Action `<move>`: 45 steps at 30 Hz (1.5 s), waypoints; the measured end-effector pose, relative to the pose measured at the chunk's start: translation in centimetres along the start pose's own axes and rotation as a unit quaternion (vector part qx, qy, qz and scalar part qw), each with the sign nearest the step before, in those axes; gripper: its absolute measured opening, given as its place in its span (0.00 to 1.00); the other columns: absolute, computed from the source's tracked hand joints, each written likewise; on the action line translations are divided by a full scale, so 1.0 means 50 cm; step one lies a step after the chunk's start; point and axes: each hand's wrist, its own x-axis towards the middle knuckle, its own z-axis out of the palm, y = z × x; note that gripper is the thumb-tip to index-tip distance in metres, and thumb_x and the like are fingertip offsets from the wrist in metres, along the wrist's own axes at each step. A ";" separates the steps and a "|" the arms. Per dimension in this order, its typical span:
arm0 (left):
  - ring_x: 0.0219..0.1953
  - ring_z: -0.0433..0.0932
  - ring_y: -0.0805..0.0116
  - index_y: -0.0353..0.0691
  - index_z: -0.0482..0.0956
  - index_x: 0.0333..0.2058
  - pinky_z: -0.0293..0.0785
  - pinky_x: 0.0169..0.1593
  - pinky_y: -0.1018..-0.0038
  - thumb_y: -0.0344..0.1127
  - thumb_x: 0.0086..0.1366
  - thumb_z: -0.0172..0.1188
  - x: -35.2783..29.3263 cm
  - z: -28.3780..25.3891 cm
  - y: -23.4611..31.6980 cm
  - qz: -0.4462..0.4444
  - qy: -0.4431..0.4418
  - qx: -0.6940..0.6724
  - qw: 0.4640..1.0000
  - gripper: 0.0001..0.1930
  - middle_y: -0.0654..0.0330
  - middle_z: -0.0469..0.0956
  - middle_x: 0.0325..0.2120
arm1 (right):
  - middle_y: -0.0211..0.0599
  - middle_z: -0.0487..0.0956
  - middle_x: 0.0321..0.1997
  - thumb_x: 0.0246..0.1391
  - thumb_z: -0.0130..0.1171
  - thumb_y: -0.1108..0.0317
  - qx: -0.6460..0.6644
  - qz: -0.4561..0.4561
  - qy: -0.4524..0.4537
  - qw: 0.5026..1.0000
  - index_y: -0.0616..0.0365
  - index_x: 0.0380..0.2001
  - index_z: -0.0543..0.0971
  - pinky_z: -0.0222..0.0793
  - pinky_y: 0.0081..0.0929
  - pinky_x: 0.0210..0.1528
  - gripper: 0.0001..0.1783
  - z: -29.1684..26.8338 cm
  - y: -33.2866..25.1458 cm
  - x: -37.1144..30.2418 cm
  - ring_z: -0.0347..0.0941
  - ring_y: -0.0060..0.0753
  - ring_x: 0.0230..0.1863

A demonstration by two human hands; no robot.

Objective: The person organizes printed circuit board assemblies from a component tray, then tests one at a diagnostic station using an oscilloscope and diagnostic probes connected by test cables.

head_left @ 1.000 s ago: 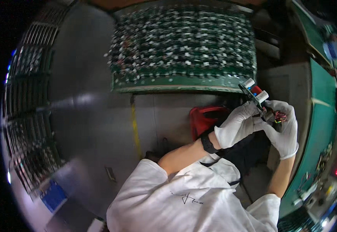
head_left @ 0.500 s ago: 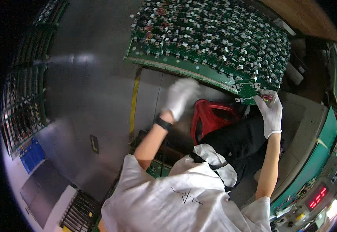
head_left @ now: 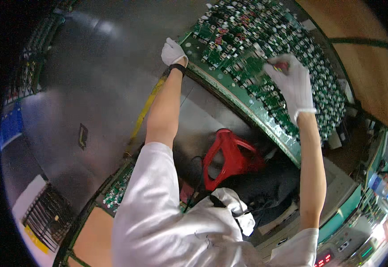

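Note:
My right hand [head_left: 292, 82], in a white glove, holds a green circuit board [head_left: 250, 64] above the spread of boards; red wires show at the fingers. Motion blurs both hand and board. Out at the left corner of the green-topped table [head_left: 212, 72], my gloved left hand [head_left: 173, 52] is closed against the edge, its fingertips partly hidden. Below that glove a dark band circles my wrist. Many similar circuit boards [head_left: 265, 31] with pale and metallic parts stand packed over the tabletop.
A red plastic stool [head_left: 229, 155] stands in front of the table beside dark cloth. Yellow tape [head_left: 148, 107] runs along the grey floor. At lower right sits a bench with an instrument [head_left: 325, 259] showing red digits. A slotted rack [head_left: 47, 218] stands lower left.
My left hand has moved forward and left to the table's corner. The right hand has carried the circuit board from the table's near right end to above the other boards. The view has turned.

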 end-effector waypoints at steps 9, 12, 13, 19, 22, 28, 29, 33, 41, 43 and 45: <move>0.37 0.83 0.44 0.39 0.82 0.31 0.78 0.45 0.53 0.49 0.78 0.41 0.002 -0.025 0.012 0.033 -0.008 0.038 0.999 0.26 0.48 0.85 0.32 | 0.37 0.87 0.35 0.50 0.72 0.51 -0.104 -0.173 0.077 0.976 0.52 0.38 0.87 0.73 0.41 0.56 0.19 0.278 -0.114 0.262 0.84 0.43 0.42; 0.38 0.82 0.41 0.37 0.82 0.35 0.77 0.46 0.51 0.50 0.78 0.40 0.009 -0.028 0.019 0.026 -0.027 0.049 0.998 0.27 0.45 0.84 0.35 | 0.39 0.86 0.40 0.49 0.73 0.53 -0.137 -0.224 0.092 0.961 0.49 0.36 0.86 0.63 0.53 0.66 0.16 0.353 -0.069 0.281 0.81 0.41 0.51; 0.40 0.82 0.39 0.35 0.82 0.38 0.77 0.48 0.50 0.51 0.79 0.38 0.009 -0.027 0.020 -0.005 -0.063 0.041 0.997 0.28 0.42 0.84 0.38 | 0.43 0.86 0.47 0.48 0.73 0.54 -0.141 -0.210 0.069 0.965 0.47 0.37 0.86 0.55 0.61 0.71 0.15 0.370 -0.055 0.284 0.78 0.40 0.59; 0.34 0.83 0.46 0.42 0.82 0.32 0.79 0.40 0.52 0.47 0.78 0.43 0.020 -0.009 -0.017 0.071 0.021 0.080 0.994 0.22 0.48 0.84 0.29 | 0.43 0.87 0.44 0.49 0.73 0.57 -0.133 -0.212 0.096 0.963 0.49 0.34 0.86 0.52 0.63 0.73 0.12 0.435 -0.034 0.282 0.77 0.39 0.61; 0.33 0.83 0.46 0.41 0.82 0.29 0.79 0.40 0.53 0.48 0.77 0.45 0.019 0.001 -0.009 0.096 0.030 0.084 0.991 0.23 0.48 0.84 0.28 | 0.41 0.87 0.39 0.47 0.73 0.58 -0.135 -0.224 0.132 0.956 0.50 0.33 0.86 0.50 0.65 0.74 0.12 0.445 -0.016 0.284 0.77 0.38 0.61; 0.30 0.83 0.45 0.39 0.82 0.27 0.80 0.37 0.53 0.48 0.77 0.45 0.020 0.003 -0.007 0.055 0.047 0.095 0.993 0.25 0.46 0.83 0.25 | 0.38 0.86 0.36 0.46 0.74 0.54 -0.240 -0.249 0.132 0.929 0.48 0.32 0.85 0.49 0.69 0.72 0.14 0.425 -0.012 0.280 0.75 0.38 0.61; 0.30 0.83 0.45 0.39 0.82 0.27 0.80 0.37 0.53 0.48 0.77 0.45 0.020 0.005 -0.007 0.056 0.046 0.094 0.993 0.25 0.46 0.83 0.25 | 0.37 0.85 0.41 0.47 0.74 0.53 -0.257 -0.251 0.127 0.925 0.50 0.39 0.84 0.49 0.70 0.72 0.19 0.422 -0.012 0.280 0.72 0.41 0.63; 0.30 0.83 0.45 0.39 0.82 0.26 0.79 0.37 0.53 0.48 0.77 0.46 0.020 0.006 -0.011 0.057 0.048 0.091 0.993 0.25 0.46 0.83 0.26 | 0.36 0.81 0.49 0.50 0.73 0.57 -0.198 -0.263 0.177 0.928 0.52 0.52 0.77 0.51 0.68 0.72 0.28 0.399 -0.021 0.275 0.70 0.47 0.64; 0.31 0.83 0.43 0.39 0.82 0.26 0.78 0.38 0.51 0.48 0.77 0.45 0.012 0.005 -0.007 0.070 0.050 0.066 0.994 0.25 0.47 0.83 0.26 | 0.34 0.80 0.47 0.49 0.69 0.77 -0.087 -0.236 0.136 0.958 0.50 0.47 0.79 0.62 0.60 0.70 0.20 0.248 0.086 0.000 0.75 0.46 0.60; 0.32 0.83 0.42 0.39 0.82 0.27 0.78 0.39 0.51 0.49 0.76 0.45 0.008 0.019 -0.004 0.064 0.056 0.071 0.994 0.26 0.47 0.83 0.26 | 0.38 0.80 0.46 0.49 0.67 0.80 -0.076 -0.203 0.110 0.970 0.52 0.44 0.78 0.67 0.58 0.65 0.19 0.228 0.140 -0.119 0.77 0.48 0.54; 0.33 0.83 0.42 0.39 0.83 0.28 0.78 0.40 0.51 0.50 0.76 0.45 0.023 0.010 -0.033 0.071 0.054 0.074 0.993 0.26 0.47 0.84 0.27 | 0.41 0.82 0.47 0.52 0.65 0.83 -0.052 -0.146 0.058 0.986 0.54 0.46 0.79 0.69 0.55 0.64 0.18 0.217 0.159 -0.234 0.79 0.52 0.52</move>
